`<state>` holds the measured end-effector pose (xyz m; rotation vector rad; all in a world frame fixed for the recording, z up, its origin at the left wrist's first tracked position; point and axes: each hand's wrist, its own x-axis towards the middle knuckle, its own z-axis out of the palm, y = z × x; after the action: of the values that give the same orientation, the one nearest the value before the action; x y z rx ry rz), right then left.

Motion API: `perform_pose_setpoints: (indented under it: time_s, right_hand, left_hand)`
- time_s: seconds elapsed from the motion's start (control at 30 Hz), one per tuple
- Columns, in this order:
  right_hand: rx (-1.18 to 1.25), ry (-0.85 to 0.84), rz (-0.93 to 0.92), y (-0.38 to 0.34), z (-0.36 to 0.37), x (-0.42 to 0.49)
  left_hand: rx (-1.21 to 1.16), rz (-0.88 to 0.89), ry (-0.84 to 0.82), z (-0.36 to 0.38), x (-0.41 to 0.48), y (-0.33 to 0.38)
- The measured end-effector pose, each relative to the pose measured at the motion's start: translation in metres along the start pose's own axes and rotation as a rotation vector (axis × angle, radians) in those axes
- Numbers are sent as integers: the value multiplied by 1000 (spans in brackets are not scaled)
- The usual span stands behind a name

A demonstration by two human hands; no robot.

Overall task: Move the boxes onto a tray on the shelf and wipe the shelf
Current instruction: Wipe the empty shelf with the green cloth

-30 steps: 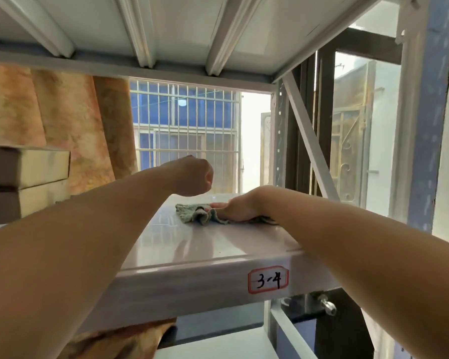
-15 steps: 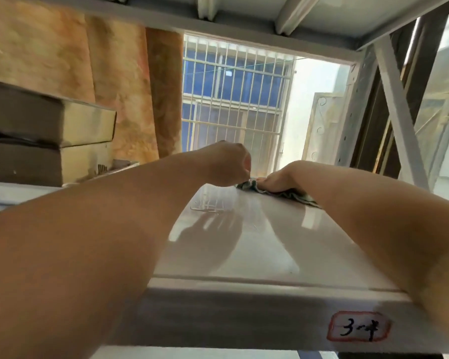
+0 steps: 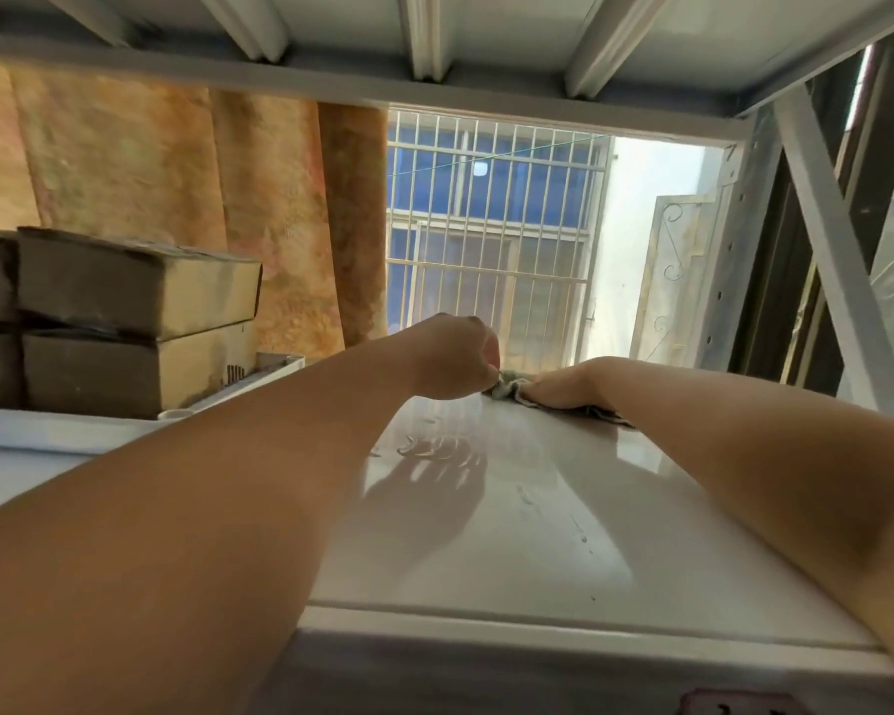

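Brown cardboard boxes (image 3: pixel 135 322) are stacked two high on a white tray (image 3: pixel 280 366) at the left of the shelf (image 3: pixel 486 539). A greenish cloth (image 3: pixel 509 388) lies crumpled at the far edge of the glossy grey shelf. My right hand (image 3: pixel 571 384) lies flat on the cloth and presses it down. My left hand (image 3: pixel 455 361) is curled into a fist just left of the cloth, holding nothing that I can see. Its knuckles are close to the cloth's left end.
The shelf above (image 3: pixel 434 38) hangs low with metal ribs. A diagonal brace (image 3: pixel 837 260) and perforated upright (image 3: pixel 734 229) stand at the right. Behind the shelf are an orange curtain (image 3: pixel 176 188) and a barred window (image 3: pixel 491 234). Wet streaks show mid-shelf.
Both hands and the cloth have slid from near the shelf's front to its far edge. The view has moved closer and tilted up, so the boxes at the left show more fully.
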<state>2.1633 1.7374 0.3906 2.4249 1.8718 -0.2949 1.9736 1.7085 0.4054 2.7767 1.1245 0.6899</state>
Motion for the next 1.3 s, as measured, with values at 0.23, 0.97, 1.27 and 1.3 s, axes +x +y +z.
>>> perform_pose_setpoints:
  time_s: [0.23, 0.97, 1.27, 1.3]
  right_hand:
    - [-23, -56, -115, -28, 11, -54]
    - [-15, -38, -299, -63, 51, -220]
    - [-45, -53, -352, -92, 56, -237]
    - [-23, -53, -380, -97, 58, -237]
  left_hand:
    - [39, 10, 11, 4, 0, 4]
    - [-209, 57, 284, -39, -99, 13]
    - [-207, -29, 183, -50, -126, -3]
    - [-179, -24, 179, -50, -127, -3]
